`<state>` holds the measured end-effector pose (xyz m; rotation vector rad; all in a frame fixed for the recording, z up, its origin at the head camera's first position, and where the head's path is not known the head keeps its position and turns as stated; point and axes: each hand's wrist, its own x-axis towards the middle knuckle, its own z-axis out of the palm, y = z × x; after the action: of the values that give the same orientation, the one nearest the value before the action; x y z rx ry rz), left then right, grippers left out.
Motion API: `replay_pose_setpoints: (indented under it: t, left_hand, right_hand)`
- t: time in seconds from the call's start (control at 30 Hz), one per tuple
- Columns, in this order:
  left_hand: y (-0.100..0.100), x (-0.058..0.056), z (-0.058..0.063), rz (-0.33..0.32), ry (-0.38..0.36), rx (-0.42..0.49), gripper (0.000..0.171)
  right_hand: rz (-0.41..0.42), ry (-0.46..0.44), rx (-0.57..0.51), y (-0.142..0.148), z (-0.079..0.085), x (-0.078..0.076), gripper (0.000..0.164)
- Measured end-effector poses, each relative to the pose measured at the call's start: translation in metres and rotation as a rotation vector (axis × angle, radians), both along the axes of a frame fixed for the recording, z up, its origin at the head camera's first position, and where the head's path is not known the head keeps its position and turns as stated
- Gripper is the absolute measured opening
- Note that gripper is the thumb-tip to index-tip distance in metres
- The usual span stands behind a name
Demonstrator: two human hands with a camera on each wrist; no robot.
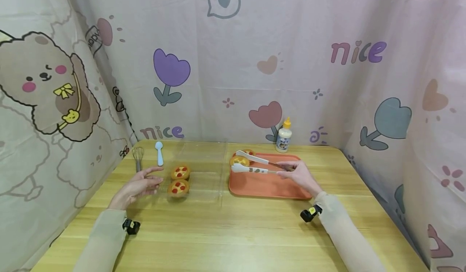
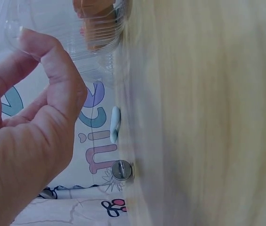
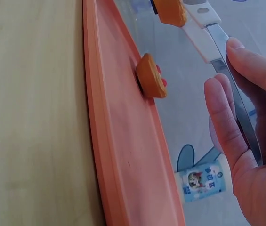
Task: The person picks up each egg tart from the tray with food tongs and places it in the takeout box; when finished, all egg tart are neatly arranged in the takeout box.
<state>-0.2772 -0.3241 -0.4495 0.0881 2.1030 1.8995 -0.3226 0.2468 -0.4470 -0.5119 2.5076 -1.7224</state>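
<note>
My right hand (image 1: 298, 174) grips a pair of tongs (image 1: 256, 170) with white heads and metal arms. A yellow tart (image 1: 239, 161) sits between the tong heads; in the right wrist view this tart (image 3: 172, 13) is above the tray's surface. Behind it, another tart (image 3: 150, 77), with red bits on top, rests on the orange tray (image 1: 269, 187). My left hand (image 1: 140, 186), its fingers loosely bent and apart, is right at the left side of a clear plastic container (image 1: 207, 183). Two tarts (image 1: 179, 180) with red topping stand in the container, one behind the other.
A white bottle (image 1: 284, 138) with a yellow cap stands behind the tray. At the back left lie a whisk (image 1: 137, 157) and a light blue spoon (image 1: 159, 154). A printed curtain (image 1: 218, 62) hangs around the wooden table (image 1: 218, 235).
</note>
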Motion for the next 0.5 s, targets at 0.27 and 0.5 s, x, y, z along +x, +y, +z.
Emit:
replay_pose_setpoints:
  t: [0.27,0.5]
  left_hand:
    - [0.001,0.001,0.002,0.003,-0.006,0.009,0.071]
    - [0.000,0.001,0.002,0.001,-0.002,-0.002,0.072]
  right_hand:
    - [0.004,-0.032,-0.020,-0.014,0.010,0.002,0.052]
    - [-0.002,-0.008,-0.003,-0.025,0.010,0.000,0.050]
